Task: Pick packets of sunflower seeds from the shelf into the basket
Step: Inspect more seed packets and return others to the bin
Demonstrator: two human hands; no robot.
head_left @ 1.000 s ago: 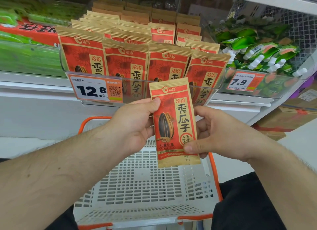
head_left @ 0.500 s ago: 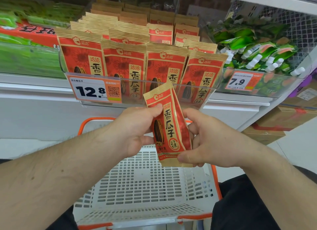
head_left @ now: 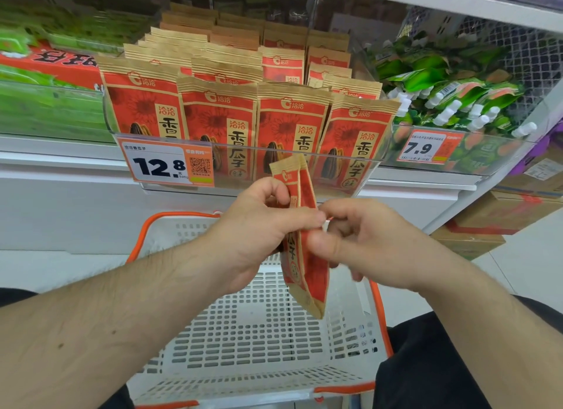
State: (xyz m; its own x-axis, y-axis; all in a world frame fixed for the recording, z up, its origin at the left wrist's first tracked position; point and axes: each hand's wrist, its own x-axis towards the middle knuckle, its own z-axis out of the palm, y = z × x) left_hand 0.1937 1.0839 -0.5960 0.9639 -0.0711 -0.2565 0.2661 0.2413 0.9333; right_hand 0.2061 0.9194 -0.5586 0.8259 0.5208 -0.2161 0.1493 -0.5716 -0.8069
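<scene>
1. A red and tan packet of sunflower seeds [head_left: 306, 256] is held upright between both hands, turned nearly edge-on to the camera, with its lower end hanging above the basket [head_left: 256, 332].
2. The packet is pinched by the left hand [head_left: 253, 238] from its left side, thumb lying across the front and fingers curled behind.
3. The packet's right edge is pinched by the right hand [head_left: 362, 241], thumb in front; the remaining fingers are curled, partly blurred.
4. The white perforated basket with an orange rim is seen directly beneath the hands.
5. Beyond the hands, rows of matching packets [head_left: 219, 122] are stood upright in a clear shelf tray [head_left: 243, 152].
6. A price tag reading 12.8 [head_left: 166, 164] is fixed to the tray front, above and left of the left hand.
7. Green pouches [head_left: 451, 91] are piled above and right of the right hand, behind a 7.9 tag [head_left: 423, 148].
</scene>
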